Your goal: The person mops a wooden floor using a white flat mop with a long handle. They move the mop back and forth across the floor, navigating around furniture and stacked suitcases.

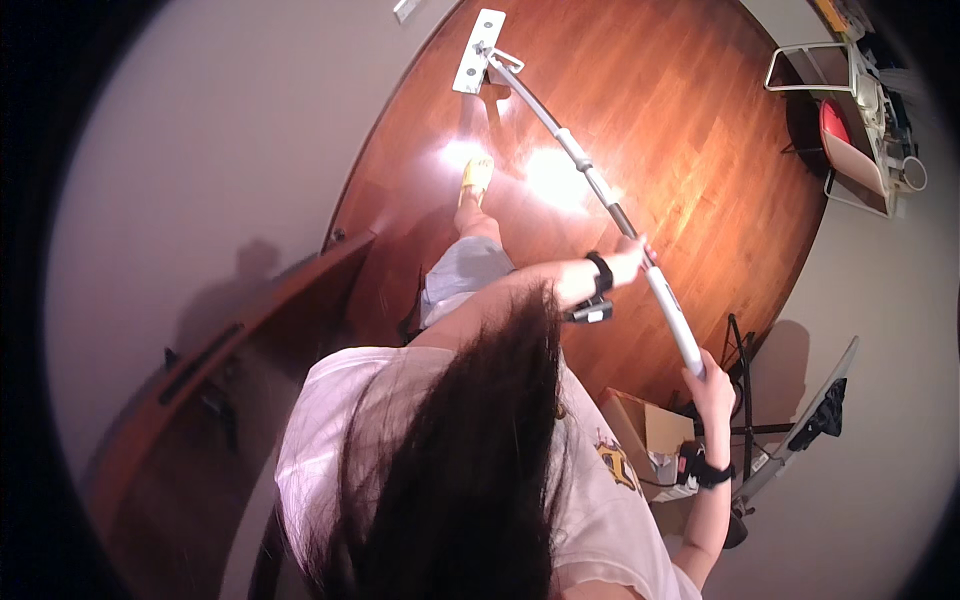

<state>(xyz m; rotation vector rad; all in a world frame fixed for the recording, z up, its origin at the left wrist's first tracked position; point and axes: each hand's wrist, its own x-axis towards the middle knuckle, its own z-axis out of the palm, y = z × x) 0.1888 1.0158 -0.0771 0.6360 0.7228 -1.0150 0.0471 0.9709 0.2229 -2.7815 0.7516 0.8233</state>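
A flat mop with a long white and grey pole (596, 184) runs slantwise across the view. Its white rectangular head (478, 51) lies on the wooden floor at the top, near the wall. My left hand (636, 253) is closed around the middle of the pole, just above the thick white handle section. At the end of that handle my right hand (711, 384) grips the pole. Each wrist wears a black band. Long dark hair hides part of my torso and legs; one foot in a yellow slipper (477, 174) shows on the floor.
An open wooden door (300, 289) stands at left by the pale wall (187, 150). At right are a red-seated chair (855, 161) and a white-framed chair (810, 66). An open cardboard box (637, 431) and a black metal stand (746, 390) are at lower right.
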